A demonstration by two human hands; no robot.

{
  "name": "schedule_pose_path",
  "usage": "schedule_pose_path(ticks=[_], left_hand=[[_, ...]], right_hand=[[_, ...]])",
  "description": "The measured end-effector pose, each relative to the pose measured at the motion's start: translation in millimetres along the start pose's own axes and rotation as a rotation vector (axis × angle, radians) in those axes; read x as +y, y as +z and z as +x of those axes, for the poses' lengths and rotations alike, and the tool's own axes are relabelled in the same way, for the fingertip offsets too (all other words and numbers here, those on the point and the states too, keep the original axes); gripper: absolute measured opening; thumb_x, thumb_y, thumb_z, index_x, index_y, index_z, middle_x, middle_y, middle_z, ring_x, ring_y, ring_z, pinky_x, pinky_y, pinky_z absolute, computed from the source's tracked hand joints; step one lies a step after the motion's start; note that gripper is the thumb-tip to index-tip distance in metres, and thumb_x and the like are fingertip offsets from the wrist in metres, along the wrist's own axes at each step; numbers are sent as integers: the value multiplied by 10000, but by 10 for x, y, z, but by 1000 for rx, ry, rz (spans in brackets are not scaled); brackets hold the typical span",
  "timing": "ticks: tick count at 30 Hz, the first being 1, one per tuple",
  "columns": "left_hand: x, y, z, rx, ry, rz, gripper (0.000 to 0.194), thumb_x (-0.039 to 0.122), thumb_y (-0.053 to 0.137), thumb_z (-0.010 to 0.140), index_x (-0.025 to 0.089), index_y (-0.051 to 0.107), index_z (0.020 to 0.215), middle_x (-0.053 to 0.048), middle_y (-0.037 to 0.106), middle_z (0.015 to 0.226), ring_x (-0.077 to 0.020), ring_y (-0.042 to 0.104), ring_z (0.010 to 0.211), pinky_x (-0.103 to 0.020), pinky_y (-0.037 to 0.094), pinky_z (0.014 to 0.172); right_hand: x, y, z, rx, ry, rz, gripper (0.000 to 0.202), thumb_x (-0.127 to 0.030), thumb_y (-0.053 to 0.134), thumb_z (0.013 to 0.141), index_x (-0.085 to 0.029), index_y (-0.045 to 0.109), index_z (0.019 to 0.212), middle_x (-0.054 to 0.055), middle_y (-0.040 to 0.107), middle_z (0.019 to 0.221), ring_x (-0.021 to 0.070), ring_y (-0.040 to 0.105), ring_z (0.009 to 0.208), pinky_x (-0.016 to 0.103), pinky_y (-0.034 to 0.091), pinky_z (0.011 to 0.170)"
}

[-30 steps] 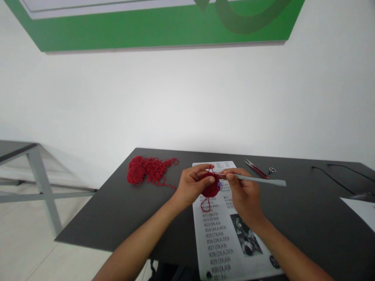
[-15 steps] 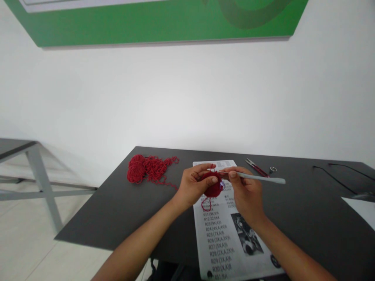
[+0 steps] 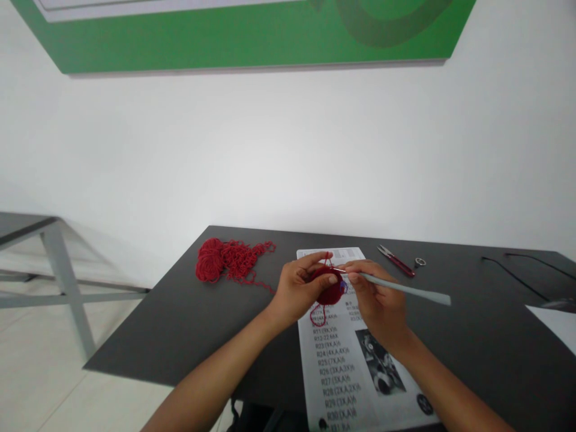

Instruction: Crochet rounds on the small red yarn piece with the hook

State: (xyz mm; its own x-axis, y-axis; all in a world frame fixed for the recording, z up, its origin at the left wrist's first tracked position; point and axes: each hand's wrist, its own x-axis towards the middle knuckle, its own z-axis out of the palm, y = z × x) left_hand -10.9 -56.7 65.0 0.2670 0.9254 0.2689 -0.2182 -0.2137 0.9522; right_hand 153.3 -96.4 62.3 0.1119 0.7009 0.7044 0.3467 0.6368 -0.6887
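A round piece of red crochet work [image 3: 330, 292] is pinched in my left hand [image 3: 299, 283], its thumb lying across the front. Red yarn runs up over the raised left index finger. My right hand [image 3: 380, 300] grips a crochet hook [image 3: 405, 289] with a grey handle, its thin metal tip at the upper edge of the piece. A small purple-blue stitch marker [image 3: 344, 287] hangs at the piece's right side. Below it dangles a loop of red yarn [image 3: 318, 314]. A printed pattern sheet [image 3: 333, 372] lies under both hands.
A ball of red yarn [image 3: 209, 260] with a loose tangle [image 3: 243, 259] lies at the left on the dark table [image 3: 171, 324]. Thread snips [image 3: 396, 260] with a ring [image 3: 420, 262] lie behind my right hand. Eyeglasses [image 3: 517, 278] and white paper [image 3: 555, 327] are at the right.
The crochet hook's handle end has swung down and to the right, and my right hand has tilted with it. My left hand keeps its hold on the crochet piece, almost unmoved.
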Motion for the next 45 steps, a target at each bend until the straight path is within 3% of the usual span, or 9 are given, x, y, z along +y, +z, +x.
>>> schedule_pose_path(ticks=[8, 16, 19, 25, 30, 33, 36, 41, 45], left_hand=[[-44, -32, -43, 64, 246, 387, 416, 297, 810, 782, 182, 767, 1179, -90, 815, 927, -217, 737, 771, -313, 595, 750], [-98, -63, -51, 48, 387, 485, 391, 213, 733, 839, 232, 748, 1230, -87, 807, 950, -200, 737, 799, -294, 587, 777], [-134, -12, -64, 63, 302, 365, 407, 200, 738, 822, 226, 748, 1229, -92, 809, 1006, -217, 752, 864, -312, 600, 814], [-186, 127, -39, 57, -69, -194, 531, 337, 875, 715, 147, 748, 1195, -115, 815, 953, -233, 766, 845, -303, 621, 749], [-172, 144, -44, 144, 29, -60, 471, 375, 844, 756, 144, 762, 1158, -102, 816, 974, -229, 768, 848, -307, 644, 743], [-174, 111, -75, 151, 187, 166, 389, 337, 758, 839, 156, 755, 1183, -77, 817, 985, -208, 766, 819, -298, 652, 721], [-172, 48, -75, 186, 285, 338, 357, 278, 714, 872, 175, 743, 1212, -48, 818, 946, -184, 756, 754, -288, 645, 692], [-122, -64, 9, 255, 463, 506, 289, 209, 714, 870, 175, 771, 1151, -53, 814, 919, -162, 746, 751, -261, 615, 721], [-121, -95, 66, 247, 511, 473, 271, 191, 700, 870, 177, 779, 1129, -29, 782, 812, -132, 707, 668, -222, 579, 628]], right_hand=[[5, -19, -3, -77, -169, -77, 109, -208, 619, 965, -278, 697, 999, 35, 766, 980, 219, 740, 933, 382, 605, 863], [110, 22, -50, -148, -389, -291, 260, -148, 629, 947, -283, 691, 1161, 74, 754, 1110, 247, 732, 1048, 426, 624, 923], [189, 13, -72, -186, -451, -379, 375, -150, 635, 945, -313, 645, 1283, 84, 735, 1148, 272, 698, 1125, 478, 605, 964], [278, -36, -53, -174, -555, -389, 494, -160, 640, 952, -336, 557, 1406, 86, 716, 1149, 265, 684, 1143, 478, 601, 972], [214, 4, -26, -111, -579, -440, 400, -124, 634, 946, -280, 636, 1315, 97, 755, 1087, 265, 719, 1087, 479, 603, 958], [186, 41, -20, -46, -517, -350, 291, -159, 659, 944, -281, 690, 1206, 64, 786, 1056, 246, 747, 1021, 513, 555, 1045], [125, 44, 1, -29, -280, -155, 163, -215, 628, 973, -289, 720, 1085, 29, 805, 1069, 235, 757, 1023, 534, 493, 1119], [-13, 14, 54, -113, 194, 39, 135, -405, 683, 931, -282, 732, 955, 36, 813, 1097, 283, 738, 1109, 468, 578, 982], [-24, 64, -29, -140, 300, 85, 210, -474, 648, 939, -296, 709, 1032, 46, 787, 1181, 280, 736, 1104, 442, 577, 955]])
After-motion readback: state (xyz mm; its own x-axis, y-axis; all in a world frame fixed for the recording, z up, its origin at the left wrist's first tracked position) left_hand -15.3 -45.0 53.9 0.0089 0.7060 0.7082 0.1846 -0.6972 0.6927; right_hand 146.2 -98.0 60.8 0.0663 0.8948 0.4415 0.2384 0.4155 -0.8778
